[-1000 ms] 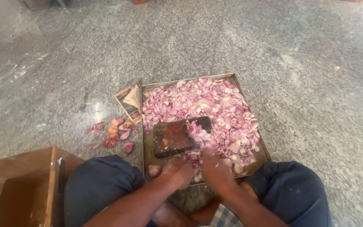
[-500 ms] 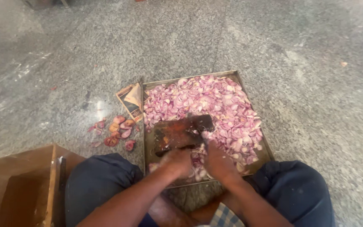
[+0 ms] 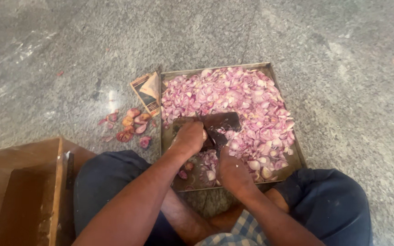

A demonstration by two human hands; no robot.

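A rectangular metal tray (image 3: 272,73) lies on the floor between my knees, heaped with sliced pink-purple onion pieces (image 3: 233,93). A dark flat board (image 3: 224,120) lies in the tray's near half. My left hand (image 3: 190,136) is curled over the board's left end, fingers closed on it. My right hand (image 3: 231,171) sits lower, just below the board, with its fingertips down among the onion pieces. What those fingers hold is hidden. A few small whole onions (image 3: 183,174) lie at the tray's near left.
Onion skins and ends (image 3: 128,125) are scattered on the grey stone floor left of the tray. A torn piece of cardboard (image 3: 146,91) lies against the tray's left rim. A brown wooden box (image 3: 19,196) stands by my left knee (image 3: 108,175).
My left hand has moved up from the tray's near edge onto the board's left end. My right hand has stayed low by the near edge. The view has shifted a little.
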